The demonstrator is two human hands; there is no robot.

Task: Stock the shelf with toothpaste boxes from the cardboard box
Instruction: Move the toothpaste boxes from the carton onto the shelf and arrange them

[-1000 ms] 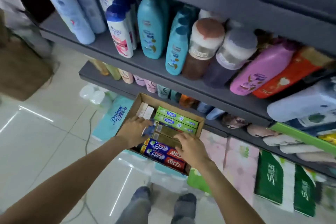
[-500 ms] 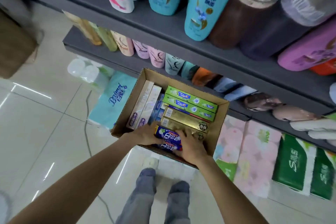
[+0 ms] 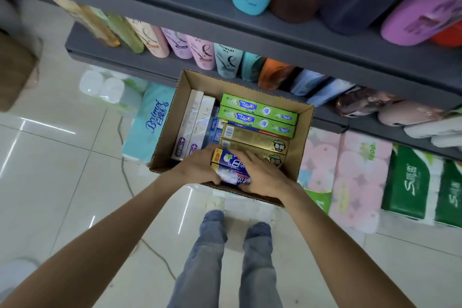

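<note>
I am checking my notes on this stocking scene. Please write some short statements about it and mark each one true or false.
1. Both hands, left hand and right hand, grip the two blue toothpaste boxes. True.
2. The open brown cardboard box is empty. False: it holds several cartons.
3. Two green toothpaste boxes lie at its far side. True.
4. The gold toothpaste boxes stand on the grey shelf. False: they lie in the cardboard box.

Shop aisle: shelves [image 3: 250, 40] of shampoo bottles [image 3: 203, 51]
</note>
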